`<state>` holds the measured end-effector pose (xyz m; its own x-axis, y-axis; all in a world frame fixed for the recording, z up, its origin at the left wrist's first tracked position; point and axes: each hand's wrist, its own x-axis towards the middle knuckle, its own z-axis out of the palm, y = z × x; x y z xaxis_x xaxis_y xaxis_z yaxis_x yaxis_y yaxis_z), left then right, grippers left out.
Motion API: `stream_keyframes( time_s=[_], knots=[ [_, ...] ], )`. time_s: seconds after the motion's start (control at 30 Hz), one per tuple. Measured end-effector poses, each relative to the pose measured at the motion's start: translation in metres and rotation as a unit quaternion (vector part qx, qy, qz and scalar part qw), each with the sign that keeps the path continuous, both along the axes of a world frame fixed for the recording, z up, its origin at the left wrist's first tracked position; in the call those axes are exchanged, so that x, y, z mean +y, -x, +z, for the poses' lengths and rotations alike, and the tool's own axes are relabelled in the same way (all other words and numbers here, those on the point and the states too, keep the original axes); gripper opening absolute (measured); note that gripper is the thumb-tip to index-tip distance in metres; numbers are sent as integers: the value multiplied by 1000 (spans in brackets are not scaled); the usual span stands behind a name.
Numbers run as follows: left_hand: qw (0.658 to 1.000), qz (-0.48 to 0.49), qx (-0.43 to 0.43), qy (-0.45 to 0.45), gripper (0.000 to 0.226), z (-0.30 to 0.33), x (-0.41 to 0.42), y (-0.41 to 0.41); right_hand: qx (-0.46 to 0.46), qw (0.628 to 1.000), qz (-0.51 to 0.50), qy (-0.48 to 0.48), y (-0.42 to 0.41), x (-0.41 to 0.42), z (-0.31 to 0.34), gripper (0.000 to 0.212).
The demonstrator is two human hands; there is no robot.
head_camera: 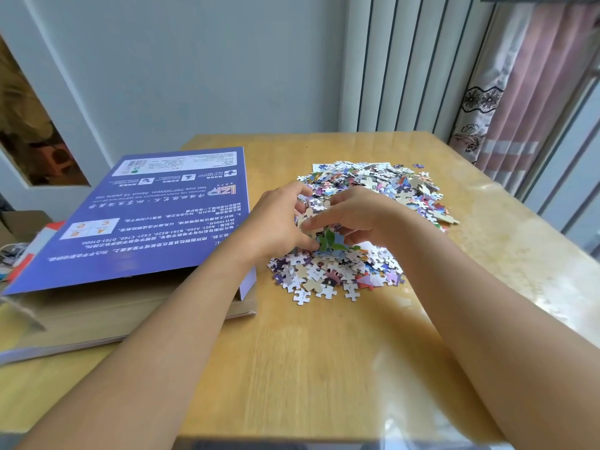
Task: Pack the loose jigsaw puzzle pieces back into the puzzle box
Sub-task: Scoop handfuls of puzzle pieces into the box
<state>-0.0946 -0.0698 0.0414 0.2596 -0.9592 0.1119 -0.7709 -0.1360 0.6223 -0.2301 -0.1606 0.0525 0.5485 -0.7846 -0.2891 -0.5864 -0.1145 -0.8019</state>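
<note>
On a wooden table (324, 352) lay a blue puzzle box (146, 219) printed "Net size 700*500mm", and right of it our left hand (276, 222) and right hand (354, 216) curled, together gripping puzzle pieces (328, 241) from the pile (373, 190).

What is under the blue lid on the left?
The blue lid lies tilted over the brown box base, whose near wall shows. The lid covers the base's inside, so any pieces there cannot be seen.

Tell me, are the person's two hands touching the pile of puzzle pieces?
Touching. The head view shows the left hand and right hand cupped together, fingers curled around a clump of the puzzle pieces.
</note>
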Motion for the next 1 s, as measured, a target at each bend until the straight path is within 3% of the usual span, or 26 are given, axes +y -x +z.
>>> stream_keyframes(
  time_s=[0.2,0.33,0.43,0.5,0.63,0.77,0.83,0.9,1.0],
  knots=[
    [999,5,38,28,87,0,-1,-4,-68,997,-2,-46,4,1,-5,77],
    [997,14,61,49,88,0,-2,-6,-110,992,3,-55,2,-3,-10,52],
    [993,18,86,81,88,-2,0,-8,-144,988,-18,-57,6,-11,-12,77],
    [989,15,89,114,81,0,3,-8,-169,982,-40,-68,11,-12,-11,90],
    [981,30,75,177,55,15,18,-11,-214,971,-61,-84,19,-14,-10,80],
    [991,18,5,129,46,33,44,-23,-260,959,-50,-99,18,0,-6,69],
    [993,19,-37,112,48,39,64,-31,-270,956,-35,-106,17,9,-4,51],
    [993,19,-76,84,53,44,88,-44,-267,957,-25,-113,15,16,0,57],
    [987,21,-154,-26,81,47,127,-70,-258,958,-13,-122,13,26,12,65]
  ],
)
